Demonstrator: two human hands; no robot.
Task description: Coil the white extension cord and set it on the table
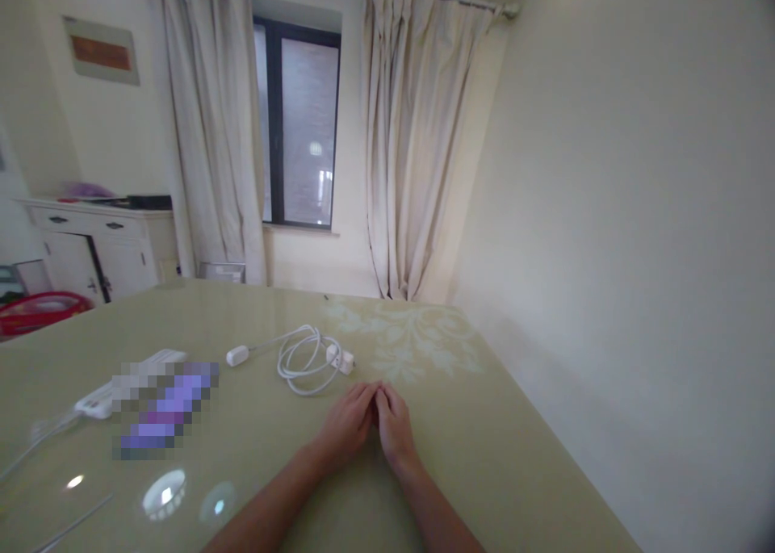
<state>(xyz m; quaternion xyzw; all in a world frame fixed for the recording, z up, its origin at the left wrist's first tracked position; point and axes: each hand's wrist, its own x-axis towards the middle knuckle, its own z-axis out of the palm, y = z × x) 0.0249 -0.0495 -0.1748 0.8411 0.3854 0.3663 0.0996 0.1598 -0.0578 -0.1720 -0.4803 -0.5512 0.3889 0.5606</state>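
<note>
My left hand [346,424] and my right hand [393,424] rest palm down on the glossy green table [484,424], side by side with their fingertips touching. The fingers of both lie flat and stretched forward, holding nothing. Just beyond the fingertips lies a coiled white charging cable [306,361] with a small white plug [342,362] at its right end and a white oval connector [237,355] at its left end. Neither hand touches the cable.
A white power strip [102,398] lies at the left beside a blurred purple object [166,412]. A plain wall runs along the table's right edge. Behind stand a curtained window [299,125], a white cabinet [100,246] and a red basket [36,311].
</note>
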